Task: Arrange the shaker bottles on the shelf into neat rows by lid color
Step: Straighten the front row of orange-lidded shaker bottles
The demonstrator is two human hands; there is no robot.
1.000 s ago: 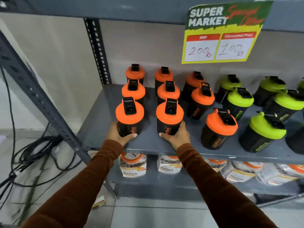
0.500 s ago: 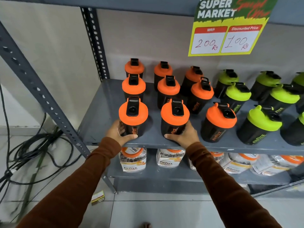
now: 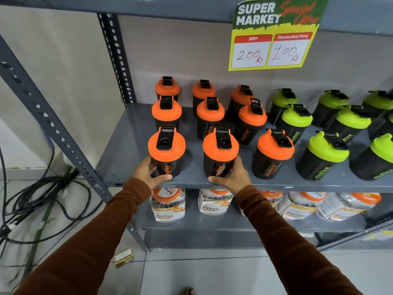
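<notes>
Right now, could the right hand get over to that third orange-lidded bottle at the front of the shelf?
Probably yes. The right hand is holding the middle front bottle, and the third orange-lidded bottle stands just beside it with bare shelf between; it would have to let go first.

A yellow-and-green paper price sign (image 3: 274, 34) hangs overhead; clear plastic jars with orange lids (image 3: 168, 204) fill the lower tier; black tangled cables (image 3: 32, 194) and a small yellow carton (image 3: 124, 256) lie on the pale tiled floor (image 3: 212, 273)
</notes>
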